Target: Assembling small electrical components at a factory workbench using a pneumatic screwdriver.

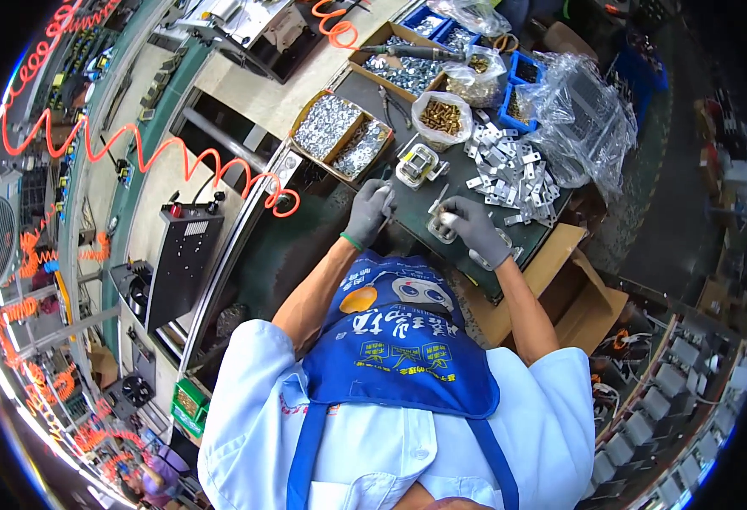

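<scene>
My left hand (368, 212), in a grey glove, is closed in a pinch over the near edge of the dark worktable. What its fingertips hold, if anything, is too small to name. To its right, my right hand (479, 230), also gloved in grey, bends its fingers and thumb onto a metal bracket assembly (440, 223) at the table's near edge. A similar metal assembly (421, 165) lies just beyond, between the two hands. More metal parts (509, 246) lie partly hidden by my right hand and wrist.
A cardboard box (329, 123) of small metal parts stands left. A bag of brass-coloured fittings (440, 117) and a heap of silver brackets (514, 174) lie beyond my hands. Pliers (388, 106) rest between containers. Plastic-wrapped parts (586, 119) are far right; an open carton (582, 297) stands near right.
</scene>
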Tool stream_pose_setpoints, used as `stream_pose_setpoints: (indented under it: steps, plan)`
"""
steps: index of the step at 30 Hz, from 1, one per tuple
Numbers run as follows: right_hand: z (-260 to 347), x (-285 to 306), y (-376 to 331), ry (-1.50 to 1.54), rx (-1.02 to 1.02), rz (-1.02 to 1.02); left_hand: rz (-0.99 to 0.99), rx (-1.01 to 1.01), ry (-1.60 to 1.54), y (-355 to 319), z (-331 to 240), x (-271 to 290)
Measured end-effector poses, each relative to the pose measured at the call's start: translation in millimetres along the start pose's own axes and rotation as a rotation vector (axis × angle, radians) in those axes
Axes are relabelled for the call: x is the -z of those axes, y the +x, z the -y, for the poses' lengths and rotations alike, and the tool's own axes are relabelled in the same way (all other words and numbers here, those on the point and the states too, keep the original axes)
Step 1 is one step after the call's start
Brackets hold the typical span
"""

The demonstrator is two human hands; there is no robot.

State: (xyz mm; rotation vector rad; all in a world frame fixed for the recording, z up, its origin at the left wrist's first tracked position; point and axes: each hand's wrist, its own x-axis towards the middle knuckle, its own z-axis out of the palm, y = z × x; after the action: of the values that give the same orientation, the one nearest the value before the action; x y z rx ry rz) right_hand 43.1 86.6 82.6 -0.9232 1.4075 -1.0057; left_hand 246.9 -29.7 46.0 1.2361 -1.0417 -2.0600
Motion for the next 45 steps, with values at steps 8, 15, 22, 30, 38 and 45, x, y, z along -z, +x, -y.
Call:
stream_pose_setpoints:
  steps: [8,15,22,30,38,45]
  plan:
    - [10.1,-1.4,77.1,0.167,-0.073,-0.014,-0.247,0.176,-0.105,-64.4,29.7,68.3]
    - [-14.3,-149.1,123.2,-0.076,-0.08,0.413,-0.586,0.098,-0.353,-161.5,83.7,118.0]
    - [-115.1,-228.5,93.5,-0.303,-0.172,0.671,-0.613,0.082,-0.379,-190.9,134.1,129.8]
    - [-197.8,-360.2,10.9,-0.511,-0.129,0.659,-0.555,0.18,-0.362,-266.9,210.9,190.4]
    - [-296.4,-532.2,-65.6,-0.611,-0.143,0.859,-0.726,0.209,-0.61,-375.9,336.2,291.5]
    - [-566.3,-667.6,-37.5,-0.875,-0.534,0.901,-1.026,0.483,-0.92,-436.2,498.8,311.4]
